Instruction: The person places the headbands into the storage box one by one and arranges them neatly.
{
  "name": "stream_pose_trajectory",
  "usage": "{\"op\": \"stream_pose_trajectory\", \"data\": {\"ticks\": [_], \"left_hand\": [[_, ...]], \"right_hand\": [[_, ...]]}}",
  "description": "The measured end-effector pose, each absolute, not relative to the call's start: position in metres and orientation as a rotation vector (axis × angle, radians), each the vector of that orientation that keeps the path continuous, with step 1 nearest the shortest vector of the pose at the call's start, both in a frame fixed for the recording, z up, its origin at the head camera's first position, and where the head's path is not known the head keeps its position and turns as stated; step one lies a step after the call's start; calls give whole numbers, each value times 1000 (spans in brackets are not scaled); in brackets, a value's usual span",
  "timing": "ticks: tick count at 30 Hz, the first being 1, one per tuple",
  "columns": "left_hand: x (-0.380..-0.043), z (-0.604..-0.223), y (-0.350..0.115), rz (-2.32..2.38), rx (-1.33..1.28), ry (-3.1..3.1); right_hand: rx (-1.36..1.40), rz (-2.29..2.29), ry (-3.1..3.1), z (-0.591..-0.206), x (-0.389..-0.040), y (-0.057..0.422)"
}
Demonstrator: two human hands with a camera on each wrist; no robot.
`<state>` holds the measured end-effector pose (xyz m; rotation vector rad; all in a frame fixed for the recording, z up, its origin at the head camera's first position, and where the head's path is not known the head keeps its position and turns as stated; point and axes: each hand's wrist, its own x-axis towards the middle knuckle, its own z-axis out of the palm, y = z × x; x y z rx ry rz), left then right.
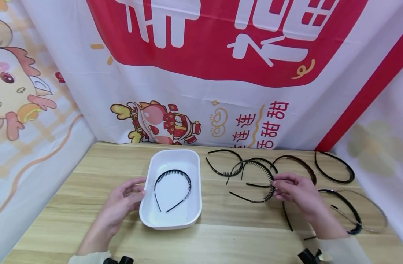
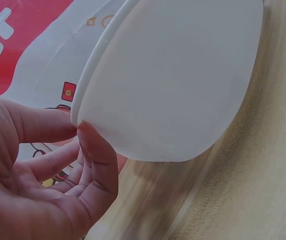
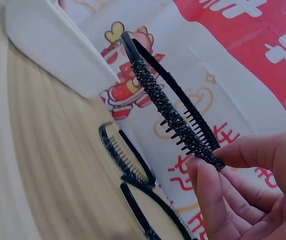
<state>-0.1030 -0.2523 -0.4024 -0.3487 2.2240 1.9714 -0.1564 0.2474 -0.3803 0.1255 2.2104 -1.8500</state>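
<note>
A white plastic tub (image 1: 171, 161) stands on the table, one black toothed headband (image 1: 173, 171) lying inside it. My left hand (image 1: 125, 198) is at the tub's left side; in the left wrist view its thumb and finger pinch the rim. To the right of the tub, my right hand (image 1: 297, 192) pinches a black headband (image 3: 165, 105) at the middle of its arch. That headband has glittering stones outside and comb teeth inside. In the head view, its ends point left, over other headbands.
More headbands lie on the wooden table (image 1: 234, 238): a black one (image 1: 241, 161) near the tub, a brown one (image 1: 311, 170), a black one (image 1: 350, 172) at the back right, and a dark one (image 1: 355, 216) beside a pale thin one (image 1: 383, 211). Printed cloth (image 1: 201, 73) hangs behind.
</note>
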Motion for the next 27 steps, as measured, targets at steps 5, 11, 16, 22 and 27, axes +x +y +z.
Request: {"op": "stream_pose_trajectory", "data": {"ticks": [5,11,16,22,27], "left_hand": [[-102,-402,-251,1976,-362,2218],[-103,-403,-251,1976,-368,2220],[-103,-403,-251,1974,-373,2218],[-102,-404,-252,1982,-370,2213],[-102,-404,-252,1980,-375,2216]], "right_hand": [[49,-1871,2160,-375,-163,236],[15,-1851,2157,-369,-171,218],[-35,-1809,2175,-364,-180,201],[-46,-1784,2185,-359,-192,180],[-47,-1788,2176,-355,-200,166]]}}
